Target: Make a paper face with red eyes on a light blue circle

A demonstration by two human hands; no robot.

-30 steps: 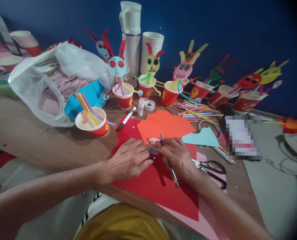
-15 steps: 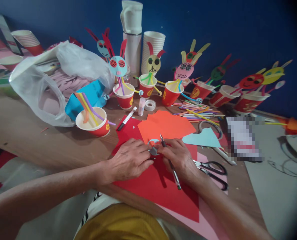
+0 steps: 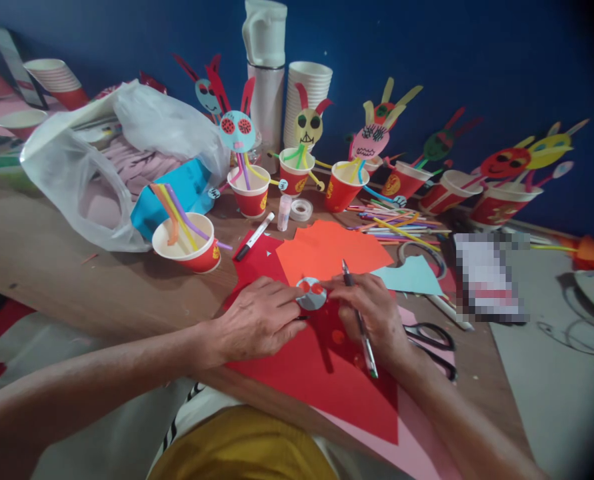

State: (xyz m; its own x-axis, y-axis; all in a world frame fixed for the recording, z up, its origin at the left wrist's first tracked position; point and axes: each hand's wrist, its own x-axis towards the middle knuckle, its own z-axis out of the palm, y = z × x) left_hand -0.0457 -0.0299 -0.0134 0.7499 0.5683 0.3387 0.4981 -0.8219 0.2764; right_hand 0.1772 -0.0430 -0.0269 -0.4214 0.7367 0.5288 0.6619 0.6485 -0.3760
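Observation:
A small pale blue paper disc [image 3: 311, 302] with two orange-red spots on its upper half lies over the red paper sheet [image 3: 349, 393]. My left hand [image 3: 259, 317] has its curled fingertips on the disc's left edge; a small dark thing shows by the thumb. In my right hand [image 3: 371, 307] a pen [image 3: 361, 323] is held between the fingers, pointing up and away, with the index fingertip close to the disc's right edge. A small orange dot [image 3: 337, 337] lies on the red sheet below. Scissors [image 3: 431, 337] lie partly under my right wrist.
Orange paper [image 3: 337, 250], a marker [image 3: 255, 237], a glue stick [image 3: 285, 213] and a tape roll [image 3: 301, 210] lie beyond my hands. Cup puppets [image 3: 249, 193] line the back. At left stand a straw-filled cup [image 3: 197, 263] and a plastic bag [image 3: 77, 200].
My right hand has shifted right with the pen and drawn back from the disc. Both orange-red spots and the small dot on the red sheet now show.

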